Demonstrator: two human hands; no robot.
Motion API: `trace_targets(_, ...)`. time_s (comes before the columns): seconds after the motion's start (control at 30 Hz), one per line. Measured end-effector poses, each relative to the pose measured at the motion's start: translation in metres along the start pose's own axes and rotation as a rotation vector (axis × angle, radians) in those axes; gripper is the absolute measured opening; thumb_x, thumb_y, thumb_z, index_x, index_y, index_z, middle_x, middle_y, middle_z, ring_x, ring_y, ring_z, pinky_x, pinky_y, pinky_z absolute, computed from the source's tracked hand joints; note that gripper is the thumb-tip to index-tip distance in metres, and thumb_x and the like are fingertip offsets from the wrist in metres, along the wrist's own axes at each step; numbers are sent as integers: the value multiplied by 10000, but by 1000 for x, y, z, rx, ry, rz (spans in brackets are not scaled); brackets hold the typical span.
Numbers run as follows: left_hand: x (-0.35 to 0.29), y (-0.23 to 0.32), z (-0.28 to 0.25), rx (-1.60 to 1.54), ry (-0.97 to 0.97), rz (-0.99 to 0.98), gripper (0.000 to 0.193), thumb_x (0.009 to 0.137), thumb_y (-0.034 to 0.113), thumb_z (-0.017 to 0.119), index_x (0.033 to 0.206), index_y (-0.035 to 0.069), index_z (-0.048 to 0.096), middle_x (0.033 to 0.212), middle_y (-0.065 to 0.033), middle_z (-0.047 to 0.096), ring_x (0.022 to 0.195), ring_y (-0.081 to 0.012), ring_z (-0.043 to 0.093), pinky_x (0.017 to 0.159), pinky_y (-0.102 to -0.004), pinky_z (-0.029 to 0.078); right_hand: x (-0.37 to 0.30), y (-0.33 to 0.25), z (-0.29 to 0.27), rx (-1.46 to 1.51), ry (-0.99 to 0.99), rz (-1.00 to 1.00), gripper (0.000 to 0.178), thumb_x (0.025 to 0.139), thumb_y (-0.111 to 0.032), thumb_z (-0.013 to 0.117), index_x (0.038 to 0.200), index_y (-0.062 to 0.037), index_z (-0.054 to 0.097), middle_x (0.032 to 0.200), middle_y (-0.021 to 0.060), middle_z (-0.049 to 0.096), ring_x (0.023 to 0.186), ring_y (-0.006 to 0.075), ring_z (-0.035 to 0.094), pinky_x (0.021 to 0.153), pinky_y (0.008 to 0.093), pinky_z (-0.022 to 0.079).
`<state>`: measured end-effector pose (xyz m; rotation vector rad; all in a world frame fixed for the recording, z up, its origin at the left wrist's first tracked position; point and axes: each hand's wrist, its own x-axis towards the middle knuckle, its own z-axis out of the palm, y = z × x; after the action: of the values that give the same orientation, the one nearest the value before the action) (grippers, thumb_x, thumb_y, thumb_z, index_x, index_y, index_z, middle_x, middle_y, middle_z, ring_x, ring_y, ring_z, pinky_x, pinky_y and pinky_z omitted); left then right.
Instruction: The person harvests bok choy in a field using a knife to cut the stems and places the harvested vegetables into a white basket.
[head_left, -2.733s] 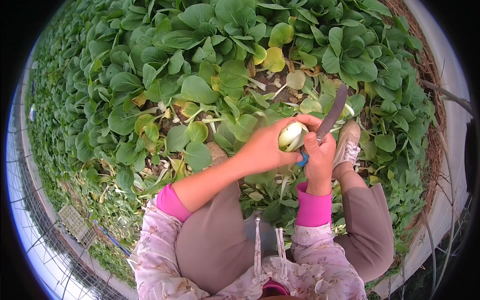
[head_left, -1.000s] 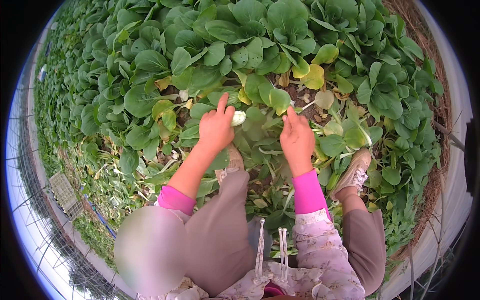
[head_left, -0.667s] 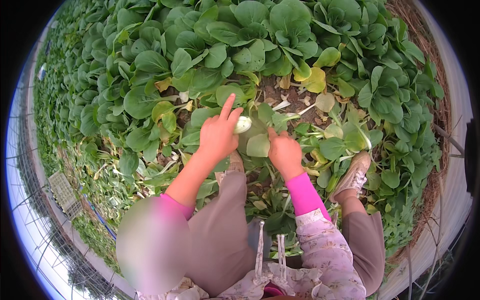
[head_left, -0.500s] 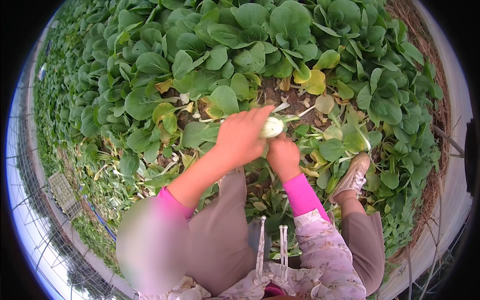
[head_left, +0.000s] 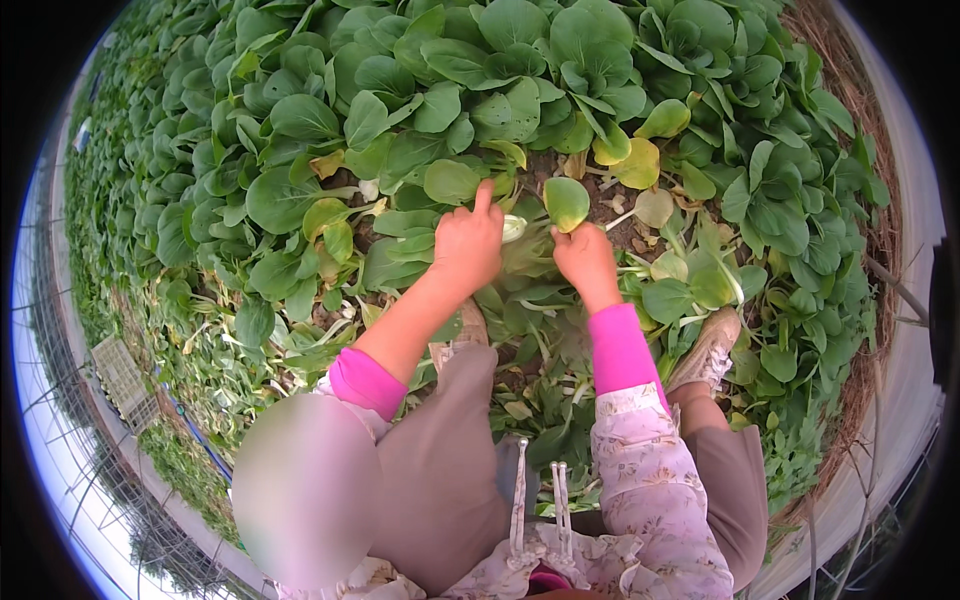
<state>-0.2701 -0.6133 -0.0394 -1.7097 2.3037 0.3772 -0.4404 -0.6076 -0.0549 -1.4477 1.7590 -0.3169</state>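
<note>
My left hand (head_left: 468, 247) is closed around a head of bok choy, its index finger stretched out. The bok choy's pale base (head_left: 513, 229) sticks out on the right side of the hand, and its green leaves (head_left: 403, 262) trail out on the left. To the right, my right hand (head_left: 588, 263) pinches a single bok choy leaf (head_left: 567, 203), green with a yellow patch, held upright and apart from the head. Both hands are over a strip of bare soil and cast-off leaves.
Dense bok choy plants (head_left: 510, 60) grow beyond my hands and along both sides. Yellowed leaves (head_left: 636, 163) lie on the brown soil. My shoe (head_left: 708, 350) stands among leaves at right. A pale crate (head_left: 124, 382) and a blue hose (head_left: 203, 438) are at far left.
My right hand has moved from the bok choy's base to the right and slightly up, now with a leaf in it. My left hand has shifted slightly left with the head.
</note>
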Motion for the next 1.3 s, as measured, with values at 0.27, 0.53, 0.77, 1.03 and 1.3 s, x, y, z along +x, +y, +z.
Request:
trace_targets(0.27,4,-6,-3,-46,-146,-121,429,623,86,640,1022,-13,516,1364,-124,318,810,-292,606,720,-387,511,41,9,6,152,-236,83,198,780,-156,550,910,-19,610,823,248,586,836,437,547,731,423,448)
trace_targets(0.53,7,-13,-2,-274,-167,-186,441,658,123,610,1066,-24,526,1373,-77,308,850,-288,608,752,-377,511,54,16,28,53,-146,-12,285,780,-142,511,1027,-55,624,925,245,610,934,404,568,807,419,451)
trace_targets(0.77,-32,-32,-16,-688,-52,-352,464,703,149,621,1125,-6,506,1360,-50,325,925,-304,600,809,-402,479,1,-16,7,-301,-210,-45,332,815,-138,515,1128,-60,591,963,239,611,904,369,590,772,403,472)
trace_targets(1.03,-122,-26,-61,-1115,434,126,533,673,101,715,1168,53,522,1331,-95,348,1206,-282,414,967,-367,389,-80,-55,-37,865,34,-31,569,770,-159,730,1246,27,480,1048,105,633,843,149,607,633,247,479)
trace_targets(1.3,-145,-22,-97,-1245,145,208,611,695,143,720,1258,63,498,1470,-125,243,1330,-298,301,1050,-404,294,-104,-99,-50,1044,197,-198,576,742,-109,754,1204,26,437,1032,108,587,925,165,577,805,279,471)
